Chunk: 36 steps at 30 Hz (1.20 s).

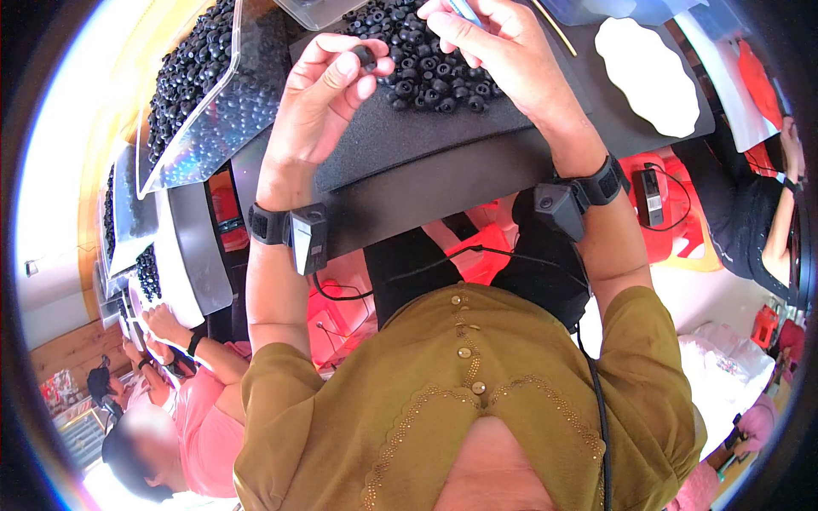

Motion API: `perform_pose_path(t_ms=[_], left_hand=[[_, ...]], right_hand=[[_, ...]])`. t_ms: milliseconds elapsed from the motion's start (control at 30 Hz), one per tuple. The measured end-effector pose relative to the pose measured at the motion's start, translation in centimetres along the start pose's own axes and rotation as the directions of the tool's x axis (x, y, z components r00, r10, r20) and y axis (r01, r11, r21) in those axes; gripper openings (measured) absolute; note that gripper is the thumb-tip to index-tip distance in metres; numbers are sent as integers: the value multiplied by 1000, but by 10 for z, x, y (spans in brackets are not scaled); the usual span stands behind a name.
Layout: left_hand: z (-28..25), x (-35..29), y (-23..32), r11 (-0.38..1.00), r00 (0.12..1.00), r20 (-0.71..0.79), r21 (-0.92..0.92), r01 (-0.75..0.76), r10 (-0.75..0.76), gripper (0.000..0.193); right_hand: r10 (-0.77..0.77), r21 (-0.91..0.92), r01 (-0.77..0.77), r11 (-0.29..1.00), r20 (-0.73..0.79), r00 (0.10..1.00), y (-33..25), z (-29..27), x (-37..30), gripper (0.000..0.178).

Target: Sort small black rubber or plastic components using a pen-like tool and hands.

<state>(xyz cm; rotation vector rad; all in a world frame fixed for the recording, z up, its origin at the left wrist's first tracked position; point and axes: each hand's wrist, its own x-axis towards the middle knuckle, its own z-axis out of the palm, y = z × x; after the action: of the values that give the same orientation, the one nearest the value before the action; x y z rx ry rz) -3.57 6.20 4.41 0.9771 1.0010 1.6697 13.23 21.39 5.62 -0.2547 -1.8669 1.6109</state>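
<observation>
Between the thumb and fingers of my left hand (313, 106) is a small black ring-shaped part (365, 58), held above the table. My right hand (515, 64), to its right, is closed around a slim blue tool (466, 11); its far end runs out of the picture, so I cannot make out its kind. Behind and between the hands, a pile of black rounded parts with holes (430, 78) lies on a dark mat (383, 140). The tool and the held part are apart.
A clear plastic bin (192, 162) heaped with black parts stands at the left. A white scalloped sheet (648, 77) lies at the right, near a thin stick (554, 27). Cables run from my wrist devices. Co-workers sit on both sides.
</observation>
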Motion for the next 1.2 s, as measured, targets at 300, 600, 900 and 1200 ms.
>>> perform_pose_path(t_ms=[300,600,900,1200], left_hand=[[-7,-8,-22,884,997,69,-464,54,-24,23],[-12,-8,-23,837,997,75,-544,55,-16,23],[-15,-9,-28,758,990,138,-645,97,-9,25],[-14,-11,-28,825,997,80,-563,56,-13,24]], right_hand=[[70,67,-73,995,44,997,1,12,-2,22],[-324,-400,364,841,166,931,12,14,-3,29],[-331,-454,364,813,154,931,10,11,-5,28],[-396,-558,418,717,168,903,11,12,-8,27]])
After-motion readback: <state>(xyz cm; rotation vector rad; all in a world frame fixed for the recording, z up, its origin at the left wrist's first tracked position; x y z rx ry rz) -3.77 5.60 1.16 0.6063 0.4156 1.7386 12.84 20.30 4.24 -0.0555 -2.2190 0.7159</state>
